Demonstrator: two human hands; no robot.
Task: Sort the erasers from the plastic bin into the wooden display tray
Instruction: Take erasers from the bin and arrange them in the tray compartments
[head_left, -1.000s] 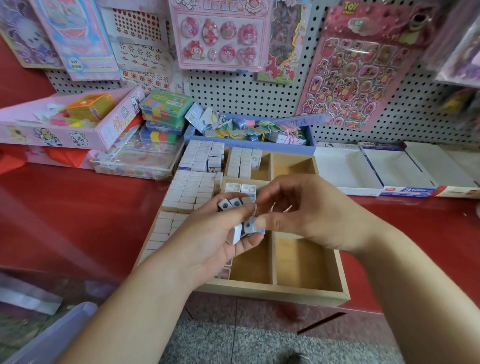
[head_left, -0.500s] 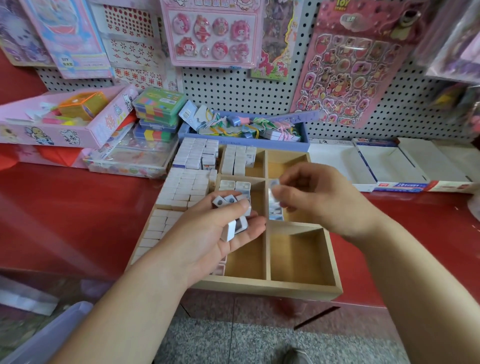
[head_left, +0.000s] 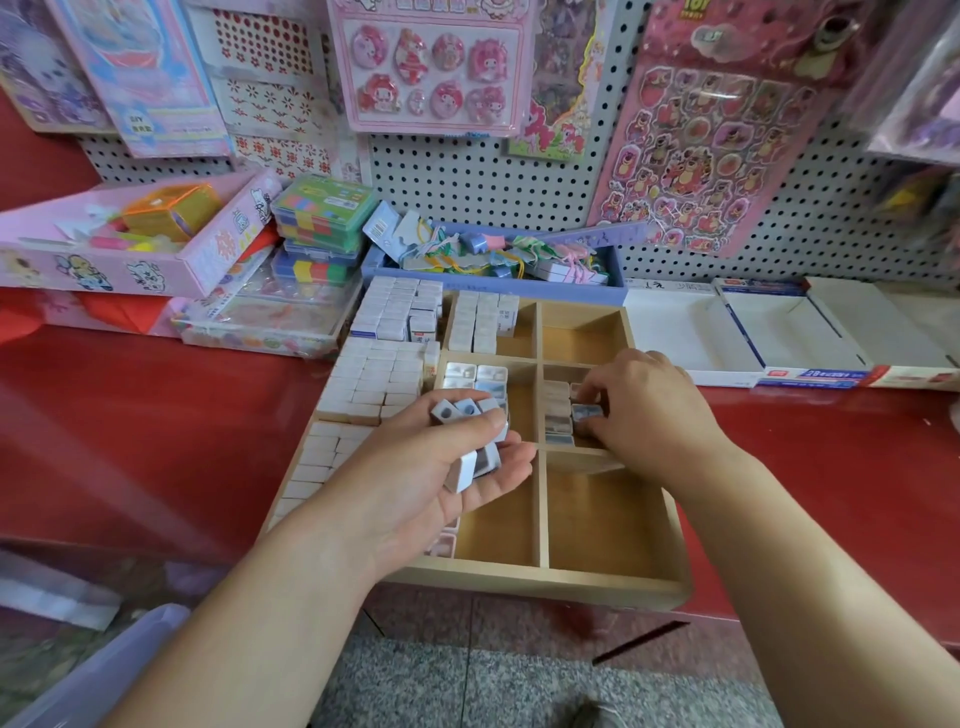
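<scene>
Erasers (head_left: 470, 460) in both hands (head_left: 415, 499) (head_left: 649, 410), over tray (head_left: 519, 583)

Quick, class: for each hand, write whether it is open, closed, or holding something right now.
Left hand: holds a handful of erasers.
Right hand: pinches one eraser in the wooden tray.
</scene>
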